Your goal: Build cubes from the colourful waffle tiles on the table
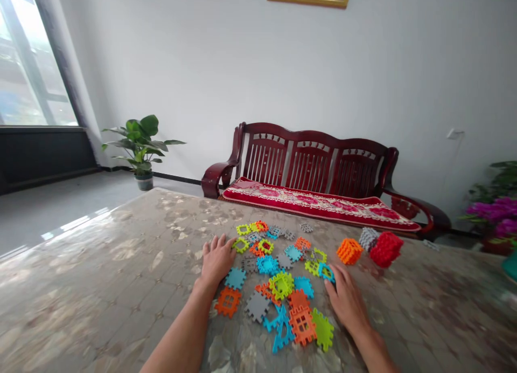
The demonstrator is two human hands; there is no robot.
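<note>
My left hand point(218, 258) lies flat on the table with its fingers spread, at the left edge of a loose pile of plastic interlocking tiles. Its fingertips are next to a lime frame tile point(241, 245); a teal tile point(235, 277) and an orange window tile point(228, 302) lie nearer me. On the pile's right side, my right hand point(345, 292) rests with thumb and fingers apart, touching a blue frame tile point(326, 272). Between the hands are a lime tile point(281, 285), a grey tile point(257, 306), an orange window tile point(302, 325) and several others, some overlapping.
Right of the pile stand an orange block of tiles point(349, 251), a grey block point(369, 238) and a red block point(386, 249). The patterned table point(121, 287) spreads out on both sides. Beyond it are a wooden bench point(311, 160) and a potted plant point(143, 146).
</note>
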